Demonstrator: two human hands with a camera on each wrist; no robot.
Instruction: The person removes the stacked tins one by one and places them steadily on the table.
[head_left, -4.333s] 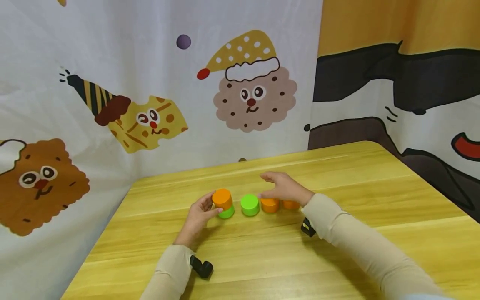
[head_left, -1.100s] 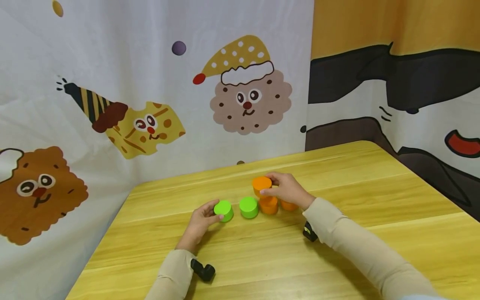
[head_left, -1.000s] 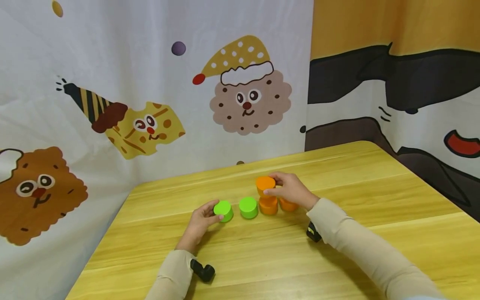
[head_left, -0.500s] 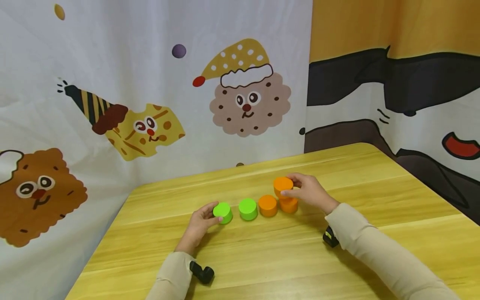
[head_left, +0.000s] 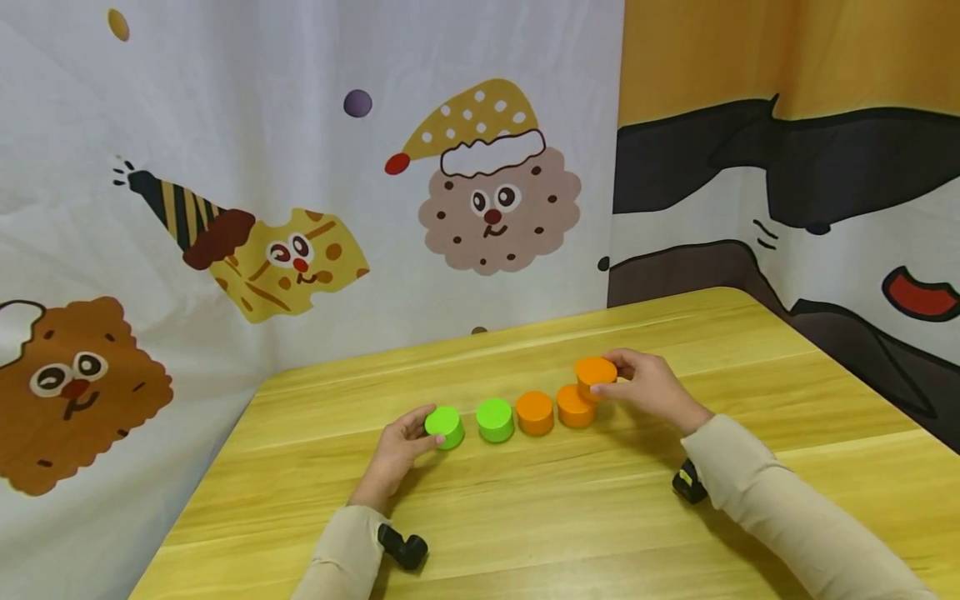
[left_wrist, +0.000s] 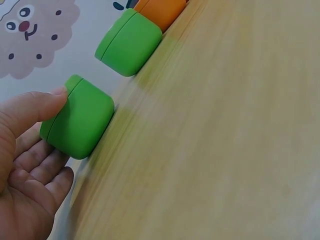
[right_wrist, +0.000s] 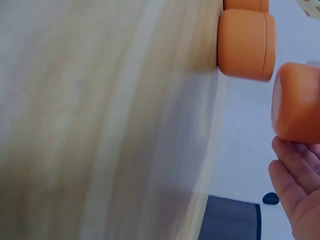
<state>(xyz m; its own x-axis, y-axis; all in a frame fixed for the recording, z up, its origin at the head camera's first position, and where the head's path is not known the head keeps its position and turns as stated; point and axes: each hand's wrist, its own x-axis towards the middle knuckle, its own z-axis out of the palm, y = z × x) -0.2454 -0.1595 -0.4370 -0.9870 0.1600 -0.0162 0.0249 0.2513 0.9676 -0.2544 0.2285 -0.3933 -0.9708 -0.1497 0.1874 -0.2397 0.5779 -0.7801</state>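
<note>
In the head view, a row of small round lidded jars stands on the wooden table. My left hand [head_left: 401, 450] pinches the leftmost green jar [left_wrist: 82, 120] between thumb and fingers; the jar sits on the tabletop. To its right, with a gap, stands a second green jar [head_left: 495, 421]. Close beside that come an orange jar [head_left: 535, 414] and another orange jar [head_left: 574, 408]. My right hand [head_left: 651, 387] holds a third orange jar [right_wrist: 300, 102] in the air, just behind and right of the row's end. The right wrist view shows it raised off the table.
The wooden table [head_left: 480, 517] has its back edge against a curtain [head_left: 300, 125] printed with cartoon snacks. A black wrist camera [head_left: 402, 547] sits by the left sleeve, another black camera [head_left: 688, 482] by the right.
The orange jar that was stacked on the leftmost green jar is now in my right hand, carried rightward over the row. My left hand stays at the green jar.
</note>
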